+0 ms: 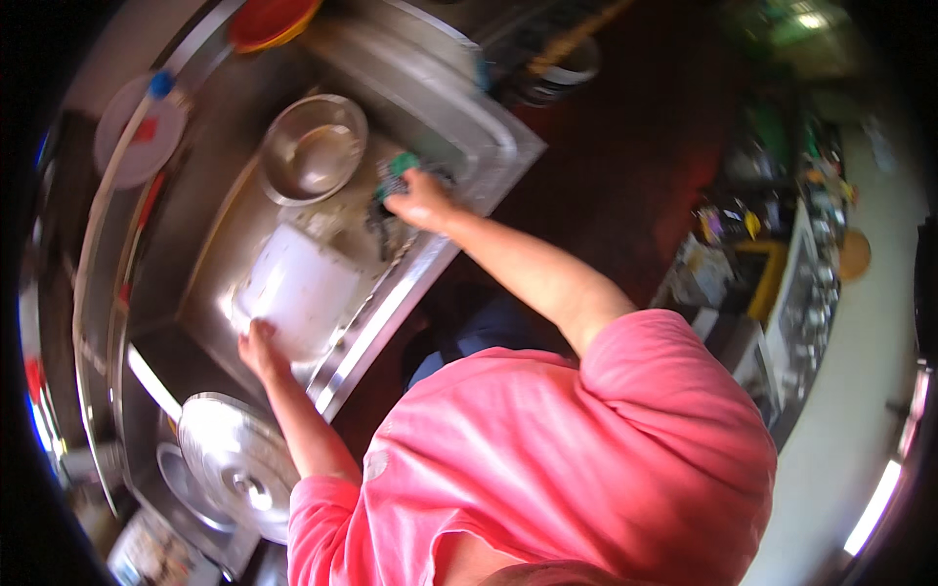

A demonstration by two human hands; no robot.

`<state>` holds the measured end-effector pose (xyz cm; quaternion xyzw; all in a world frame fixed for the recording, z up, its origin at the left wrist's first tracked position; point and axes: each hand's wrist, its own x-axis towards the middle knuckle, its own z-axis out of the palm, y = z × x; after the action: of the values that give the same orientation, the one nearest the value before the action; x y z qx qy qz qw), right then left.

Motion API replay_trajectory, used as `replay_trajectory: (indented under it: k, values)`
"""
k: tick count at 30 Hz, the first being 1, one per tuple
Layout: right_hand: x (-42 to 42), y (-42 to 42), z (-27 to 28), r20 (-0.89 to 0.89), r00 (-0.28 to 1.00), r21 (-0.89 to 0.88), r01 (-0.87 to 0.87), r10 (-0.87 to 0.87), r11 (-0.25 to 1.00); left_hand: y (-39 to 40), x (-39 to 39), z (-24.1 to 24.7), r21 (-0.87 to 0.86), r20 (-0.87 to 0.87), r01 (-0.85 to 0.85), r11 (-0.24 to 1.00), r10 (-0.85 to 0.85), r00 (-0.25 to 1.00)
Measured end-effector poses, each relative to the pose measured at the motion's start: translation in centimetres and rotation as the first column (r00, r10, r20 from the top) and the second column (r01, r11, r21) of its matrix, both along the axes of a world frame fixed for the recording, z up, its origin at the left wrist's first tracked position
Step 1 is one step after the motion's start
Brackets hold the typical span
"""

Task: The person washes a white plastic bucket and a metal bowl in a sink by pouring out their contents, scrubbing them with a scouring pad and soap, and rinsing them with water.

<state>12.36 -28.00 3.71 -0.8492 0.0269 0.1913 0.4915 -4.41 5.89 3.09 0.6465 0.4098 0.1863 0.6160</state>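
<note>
I stand over a stainless steel sink (pixel 220 271). In it lies a pale white rectangular thing (pixel 304 286), perhaps a plastic container or a board, with specks on its face. My left hand (pixel 262 349) grips its near left edge. My right hand (pixel 421 204), beyond it towards the sink's right wall, holds a green and dark scrubber (pixel 399 172), blurred. Something dark and stringy (pixel 379 227) shows below that hand; I cannot tell what it is. A round steel bowl (pixel 315 150) with a little liquid stands in the sink behind the white thing.
A steel pot lid (pixel 234 461) and another basin (pixel 187 483) lie by the left end of the sink. A hose with a blue end (pixel 161 84) runs along the back. A red and yellow bowl (pixel 271 26) sits at the far corner. Behind me stands a cluttered shelf (pixel 806 308).
</note>
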Motion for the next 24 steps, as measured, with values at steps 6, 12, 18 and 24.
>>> replay_trajectory:
  k: [6,12,18,24]
  values:
    - [1.9,1.6,-4.2,-0.126,0.986,0.108,0.127,-0.113,0.986,-4.3,-0.6,3.6,0.021,0.034,-0.16,0.987,0.159,0.987]
    - [5.2,3.4,-5.2,-0.413,0.894,0.165,0.265,-0.177,0.95,-5.9,-1.5,3.9,0.02,0.053,-0.276,0.961,0.274,0.96]
    - [10.4,6.1,-11.8,-0.195,0.938,-0.005,0.291,-0.287,0.957,-7.5,-1.7,4.2,-0.079,0.09,-0.436,0.897,0.442,0.893]
    - [14.6,8.0,-15.1,-0.051,0.925,-0.039,0.376,-0.377,0.926,-8.1,-2.3,5.0,-0.129,0.207,-0.48,0.868,0.496,0.843]
